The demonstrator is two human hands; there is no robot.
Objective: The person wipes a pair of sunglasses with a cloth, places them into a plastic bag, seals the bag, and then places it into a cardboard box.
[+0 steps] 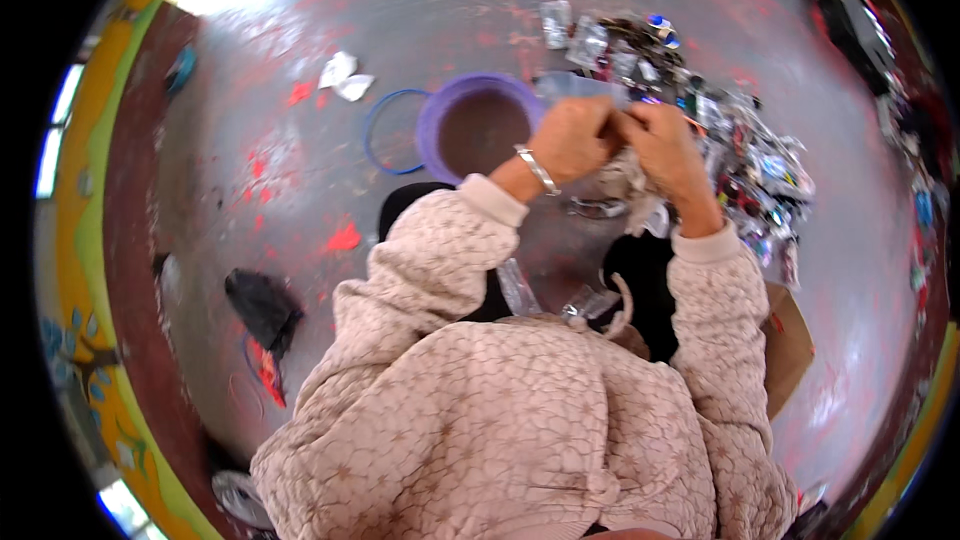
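Note:
My left hand, with a silver bangle at its wrist, and my right hand meet in front of me, right of the purple basin. Both are closed, fingertips pinched together; what lies between them is too small and blurred to name. Below the fingers, beside my right hand, is a pale, crumpled cloth-like bundle; whether that hand grips it I cannot tell. A translucent plastic piece shows just beyond my left hand. Under the hands a small shiny dark object rests on the floor.
A heap of small shiny packets and trinkets spreads to the right. Left of the basin lie a blue ring and white crumpled paper. A black bag is farther left. Cardboard stands by my right elbow.

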